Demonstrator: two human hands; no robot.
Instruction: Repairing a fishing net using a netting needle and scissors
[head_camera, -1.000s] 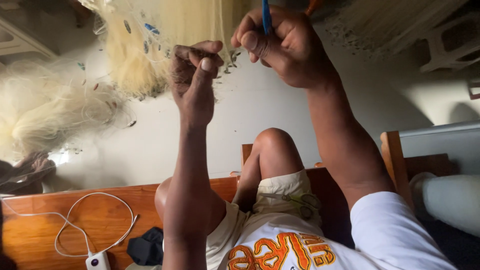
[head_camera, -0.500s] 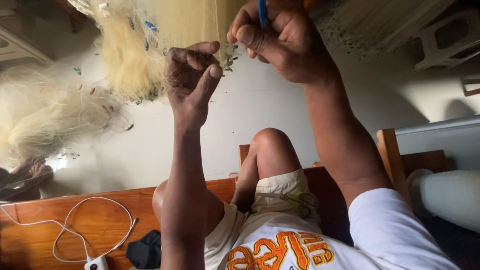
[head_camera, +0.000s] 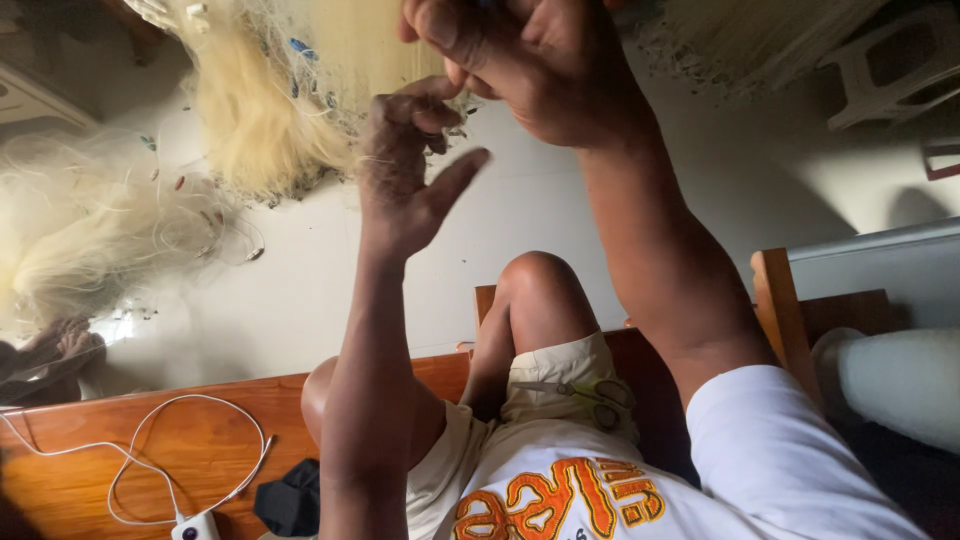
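— Why are both your hands up so high?

— The fishing net (head_camera: 300, 90) hangs from above at twelve o'clock, so I lift my arms to meet it. My left hand (head_camera: 405, 170) pinches a bit of the pale mesh between curled fingers, with the thumb sticking out toward three o'clock. That keeps the strand taut and clear of the bulk.

— And the right?

— My right hand (head_camera: 520, 60) is closed in a fist just beside the left, at about one o'clock from it, nearly touching. I cannot tell what is inside the fist; the top edge of the view cuts it off.

— Where is the rest of the net?

— One thick hank drapes down at eleven o'clock, and a looser heap (head_camera: 90, 230) lies on the pale floor at nine o'clock, well apart from my hands, so only the part I pinch is under tension.

— You sit while doing it?

— Yes, on a wooden bench (head_camera: 120, 450), one knee (head_camera: 535, 280) raised. A white cable (head_camera: 170, 440) is coiled on the wood at seven o'clock, with a dark cloth (head_camera: 290, 495) beside it, both out of reach of the mesh.
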